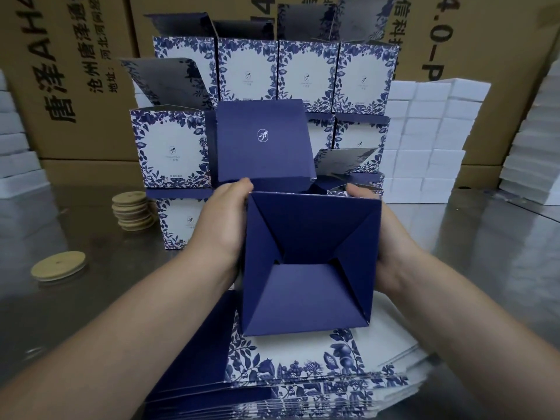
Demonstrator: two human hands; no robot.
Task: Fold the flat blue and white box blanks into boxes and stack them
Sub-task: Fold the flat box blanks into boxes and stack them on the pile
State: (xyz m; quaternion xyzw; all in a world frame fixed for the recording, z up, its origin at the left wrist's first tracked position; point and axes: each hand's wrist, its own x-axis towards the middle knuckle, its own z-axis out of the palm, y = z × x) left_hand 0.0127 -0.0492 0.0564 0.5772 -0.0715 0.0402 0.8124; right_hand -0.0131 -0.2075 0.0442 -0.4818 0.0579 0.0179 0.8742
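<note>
I hold a folded blue box (pixel 309 268) in mid-air with its interlocked bottom flaps turned toward me. Its dark blue lid flap (pixel 263 140) with a small white logo stands up at the far end. My left hand (pixel 224 225) grips the box's left side, and my right hand (pixel 391 244) grips its right side. Below the box lies a pile of flat blue and white blanks (pixel 291 371) at the near table edge. Behind it stands a stack of folded blue and white boxes (pixel 306 71) in several rows, some with open flaps.
A pile of round wooden lids (pixel 133 210) and one single wooden lid (pixel 57 265) lie on the shiny metal table (pixel 75 298) at the left. White foam blocks (pixel 424 140) are piled at the right and far left. Large brown cartons (pixel 69 71) stand behind.
</note>
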